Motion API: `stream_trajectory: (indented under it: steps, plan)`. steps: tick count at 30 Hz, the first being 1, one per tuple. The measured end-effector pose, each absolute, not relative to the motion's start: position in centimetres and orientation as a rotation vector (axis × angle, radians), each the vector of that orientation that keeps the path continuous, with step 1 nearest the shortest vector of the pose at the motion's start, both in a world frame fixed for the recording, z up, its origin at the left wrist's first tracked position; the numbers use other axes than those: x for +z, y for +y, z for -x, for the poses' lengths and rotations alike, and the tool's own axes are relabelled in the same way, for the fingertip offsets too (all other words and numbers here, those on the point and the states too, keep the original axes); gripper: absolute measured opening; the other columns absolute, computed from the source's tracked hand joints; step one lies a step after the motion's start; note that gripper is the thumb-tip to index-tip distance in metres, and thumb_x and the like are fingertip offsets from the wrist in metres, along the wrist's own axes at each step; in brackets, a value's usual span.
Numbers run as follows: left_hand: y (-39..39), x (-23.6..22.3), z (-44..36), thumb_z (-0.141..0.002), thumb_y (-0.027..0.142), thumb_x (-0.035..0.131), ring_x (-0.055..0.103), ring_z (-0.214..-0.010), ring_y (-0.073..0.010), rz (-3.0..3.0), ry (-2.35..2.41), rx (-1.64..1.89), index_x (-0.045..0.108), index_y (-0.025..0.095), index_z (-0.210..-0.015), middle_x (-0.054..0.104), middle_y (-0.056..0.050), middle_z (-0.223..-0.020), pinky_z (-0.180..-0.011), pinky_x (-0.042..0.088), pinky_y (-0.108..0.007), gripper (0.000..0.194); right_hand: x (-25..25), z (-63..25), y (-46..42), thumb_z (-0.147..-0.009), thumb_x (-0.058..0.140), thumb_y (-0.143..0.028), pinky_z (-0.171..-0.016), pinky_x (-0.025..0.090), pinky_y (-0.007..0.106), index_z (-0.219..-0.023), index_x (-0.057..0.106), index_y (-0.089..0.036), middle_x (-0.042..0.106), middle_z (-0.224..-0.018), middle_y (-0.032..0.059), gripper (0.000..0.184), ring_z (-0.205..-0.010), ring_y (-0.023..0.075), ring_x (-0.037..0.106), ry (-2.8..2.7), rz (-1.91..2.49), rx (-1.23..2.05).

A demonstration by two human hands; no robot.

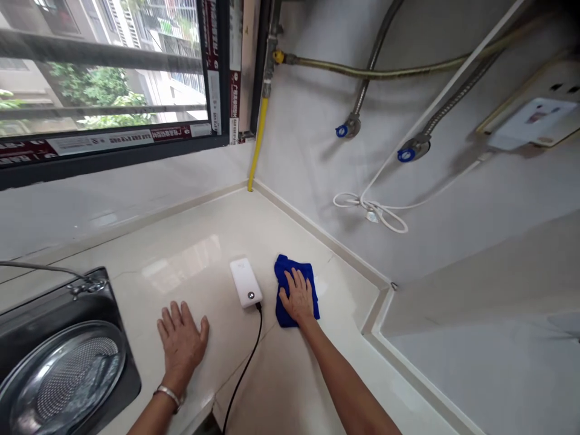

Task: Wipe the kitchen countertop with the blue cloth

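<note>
We had our right grip (299, 297) laid flat on the blue cloth (284, 314), its fingers slightly apart and clamped on nothing; the cloth lay spread beneath the palm, its crumpled edges showing around it. Our left grip (181, 344) rested palm-down on the bare table (258, 232), fingers spread, holding nothing. To work the cloth well, we judged, the palm needed to press evenly, with the fingertips kept on the fabric, and any stroke leftward had to stop short of the white power bank (244, 281), which lay between the two grips, nearer the right. Its black cable (246, 368) ran from its near end toward us and could have snagged a careless sweep.

The table was pale and glossy, with a bright reflection beyond the left grip and a thin seam between the grips. Beyond the right grip, a raised lip (317, 228) met a pale wall (303, 145) with blue-handled valves (347, 128). A metal sink (127, 344) sat left of the left grip, and farther beyond was a barred window (113, 58).
</note>
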State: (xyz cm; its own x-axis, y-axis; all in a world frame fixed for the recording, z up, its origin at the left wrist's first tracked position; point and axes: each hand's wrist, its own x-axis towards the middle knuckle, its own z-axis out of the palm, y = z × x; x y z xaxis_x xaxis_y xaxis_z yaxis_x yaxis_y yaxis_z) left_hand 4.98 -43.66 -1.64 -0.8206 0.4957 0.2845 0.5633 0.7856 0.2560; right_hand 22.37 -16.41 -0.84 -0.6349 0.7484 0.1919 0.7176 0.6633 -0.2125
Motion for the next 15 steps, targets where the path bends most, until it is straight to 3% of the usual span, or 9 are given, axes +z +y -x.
stream_trajectory:
  steps: [8,15]
  plan:
    - [-43.8,-1.9,-4.9,-0.093,0.043,0.030,0.008,-0.154,-0.0450,0.801,-2.712,-0.557,0.036,-0.008,-0.146,0.030,-0.034,-0.157,-0.121,0.017,-0.065,0.074,-2.2,-27.6,-22.8,-0.095,0.036,-0.034,-0.124,0.030,0.053,-0.151,0.035,-0.024,0.034,-0.163,0.0057,0.058,-0.153,0.0240,0.028,-2.624,1.195,0.048]
    - [-43.8,-1.3,-4.9,-0.090,0.043,0.032,0.016,-0.151,-0.0472,0.766,-2.740,-0.595,0.043,-0.008,-0.142,0.035,-0.034,-0.154,-0.120,0.020,-0.063,0.074,-3.0,-34.1,-30.5,-0.093,0.040,-0.030,-0.117,0.044,0.054,-0.154,0.028,-0.029,0.035,-0.162,0.0042,0.063,-0.150,0.0266,0.034,-2.655,1.003,-0.048]
